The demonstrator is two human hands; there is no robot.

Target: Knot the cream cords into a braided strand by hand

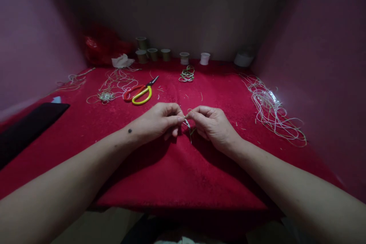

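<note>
Red fuzzy cloth (pixel 177 175) covers the table, dim pink walls around. Far left: black flat panel (pixel 27 126), loose cord tangles (pixel 114 84), red/yellow-handled scissors (pixel 140 92). Spools (pixel 154 53) line the back edge. Centre: left hand (pixel 157 122) and right hand (pixel 211 124), both pinched shut on a short pale knotted cord piece (pixel 187 124) just above the cloth, fingertips nearly touching. Right: big looped pile of thin whitish cord (pixel 271 110). Nothing blocks the hands.

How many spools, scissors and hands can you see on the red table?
Spools: 7
Scissors: 1
Hands, left hand and right hand, pinching a thread piece: 2
Total: 10
</note>
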